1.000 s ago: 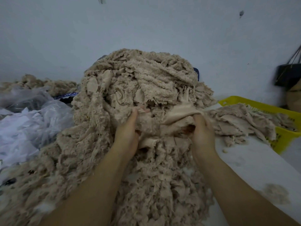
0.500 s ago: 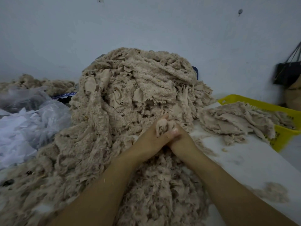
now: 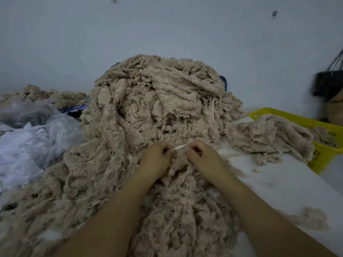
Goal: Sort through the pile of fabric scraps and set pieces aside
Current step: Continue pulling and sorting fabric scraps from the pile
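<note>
We couldn't really see the fingertips, since both hands had their fingers curled under and half sunk into the fluff. The left hand (image 3: 156, 160) and right hand (image 3: 202, 158) sat close together at the front of the big heap of beige fleecy fabric scraps (image 3: 157, 108), each pinching one end of a thin pale strip of cloth (image 3: 179, 147) stretched between them. How long that strip was, we couldn't tell, as its ends vanished inside the fists. The heap covered most of the white tabletop (image 3: 278, 186) and spilled out of view at the bottom and left edges. It also hid nearly all of a blue crate (image 3: 223, 81) behind it, with only a corner poking out. To the right, a smaller heap of flatter beige pieces (image 3: 269, 134) lay apart from the main one, draped half over the rim of a yellow plastic basket (image 3: 289, 115), so we couldn't see much of the inside of the basket. A loose tuft of beige fluff (image 3: 311, 217) sat blurry near the right forearm. Crumpled clear plastic bags (image 3: 46, 130) were piled on the left, with more beige scraps (image 3: 55, 95) behind them. A dark handbag (image 3: 328, 84) hung at the right edge, cut off.
</note>
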{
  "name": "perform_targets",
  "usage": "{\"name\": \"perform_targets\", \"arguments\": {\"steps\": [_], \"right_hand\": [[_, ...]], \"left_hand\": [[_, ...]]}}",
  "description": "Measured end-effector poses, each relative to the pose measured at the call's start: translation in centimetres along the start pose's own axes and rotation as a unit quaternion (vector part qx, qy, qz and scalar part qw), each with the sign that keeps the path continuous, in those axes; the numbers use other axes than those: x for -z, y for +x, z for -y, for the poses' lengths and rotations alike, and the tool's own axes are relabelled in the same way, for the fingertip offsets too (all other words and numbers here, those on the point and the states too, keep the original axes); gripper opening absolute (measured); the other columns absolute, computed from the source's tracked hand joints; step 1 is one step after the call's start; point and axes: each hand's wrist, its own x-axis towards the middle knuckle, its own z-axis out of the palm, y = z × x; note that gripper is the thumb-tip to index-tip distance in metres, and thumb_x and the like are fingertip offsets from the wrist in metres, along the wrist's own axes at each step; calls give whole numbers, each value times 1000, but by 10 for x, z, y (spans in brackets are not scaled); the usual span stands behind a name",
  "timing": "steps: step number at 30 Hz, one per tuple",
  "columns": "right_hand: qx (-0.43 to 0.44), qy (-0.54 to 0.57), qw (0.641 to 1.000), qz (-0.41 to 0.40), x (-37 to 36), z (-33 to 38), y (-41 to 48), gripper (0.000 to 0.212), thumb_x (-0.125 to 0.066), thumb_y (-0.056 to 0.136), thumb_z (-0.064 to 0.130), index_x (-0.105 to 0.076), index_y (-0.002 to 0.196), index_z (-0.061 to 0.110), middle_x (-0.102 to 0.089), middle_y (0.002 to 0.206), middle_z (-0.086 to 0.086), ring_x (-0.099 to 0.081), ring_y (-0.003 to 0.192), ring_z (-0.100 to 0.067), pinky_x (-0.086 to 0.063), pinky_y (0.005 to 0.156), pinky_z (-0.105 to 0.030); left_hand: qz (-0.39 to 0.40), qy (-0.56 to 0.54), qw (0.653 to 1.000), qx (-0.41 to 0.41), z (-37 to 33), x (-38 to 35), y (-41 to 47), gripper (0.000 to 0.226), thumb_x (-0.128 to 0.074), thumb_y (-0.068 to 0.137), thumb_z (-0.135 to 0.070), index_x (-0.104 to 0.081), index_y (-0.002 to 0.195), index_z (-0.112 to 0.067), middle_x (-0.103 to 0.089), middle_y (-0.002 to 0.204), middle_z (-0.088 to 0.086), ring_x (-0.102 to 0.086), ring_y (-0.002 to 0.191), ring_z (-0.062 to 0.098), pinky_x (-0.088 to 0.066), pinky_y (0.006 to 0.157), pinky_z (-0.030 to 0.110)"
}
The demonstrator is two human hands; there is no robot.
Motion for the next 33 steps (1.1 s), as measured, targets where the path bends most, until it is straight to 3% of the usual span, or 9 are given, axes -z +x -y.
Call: {"name": "perform_targets", "arguments": {"steps": [3,6,8,14,18,20,22,26,33], "right_hand": [[16,-153,987,48,-2,-3,-1,35,-56,95,45,-54,125,28,-50,113,10,-53,104,-8,-46,86,-24],[8,-212,976,51,2,0,-1,23,-56,97,36,-56,114,20,-50,108,1,-51,101,-18,-44,81,-31],[16,-166,986,22,3,3,-4,11,-55,98,27,-55,95,17,-54,90,-2,-53,80,-19,-38,64,-29],[61,49,981,-178,13,18,-10,10,-49,102,28,-50,101,38,-52,75,11,-49,61,2,-33,50,-12],[109,63,982,-144,9,30,-16,34,-50,102,21,-47,88,52,-60,76,17,-52,68,14,-37,56,-6],[114,54,985,-114,5,31,-16,36,-49,102,19,-46,89,52,-60,77,32,-53,68,13,-37,55,-6],[107,64,984,-129,5,29,-15,30,-48,103,22,-49,90,49,-60,73,23,-52,62,7,-35,51,-8],[74,103,970,-207,17,22,-7,12,-49,103,21,-52,103,33,-48,103,4,-48,76,15,-34,64,-1],[39,159,964,-211,16,24,-6,35,-45,104,20,-54,91,52,-61,96,22,-57,80,1,-44,61,-16]], "left_hand": [[-36,-52,998,19,-1,1,0,22,-48,104,-31,-54,86,-21,-58,77,-3,-53,68,13,-34,54,27],[-77,-100,992,26,-2,6,-1,24,-44,105,-33,-49,85,-21,-53,76,-2,-47,66,9,-31,55,27],[-88,-123,988,26,-3,7,-1,28,-41,106,-35,-44,82,-21,-49,74,-2,-45,64,12,-31,55,29],[-10,-265,961,81,-11,11,-6,34,-43,104,-44,-56,82,-22,-55,74,-1,-52,46,-6,-44,46,13],[142,-302,940,69,-19,9,-15,68,-48,71,-89,-73,100,-33,-73,105,-8,-67,99,10,-52,88,28],[130,-290,948,31,-19,4,-14,30,-57,91,-61,-70,81,-36,-71,94,2,-65,87,25,-50,81,34],[101,-343,934,30,-16,3,-12,36,-58,100,-30,-64,65,-32,-64,78,7,-55,74,27,-43,70,36],[29,-440,895,64,-9,14,-5,38,-63,96,-34,-68,59,-31,-70,76,1,-65,73,18,-50,74,35],[99,-208,973,-10,-14,4,-12,22,-58,93,-57,-69,83,-41,-67,76,-32,-61,77,-8,-41,58,3]]}}
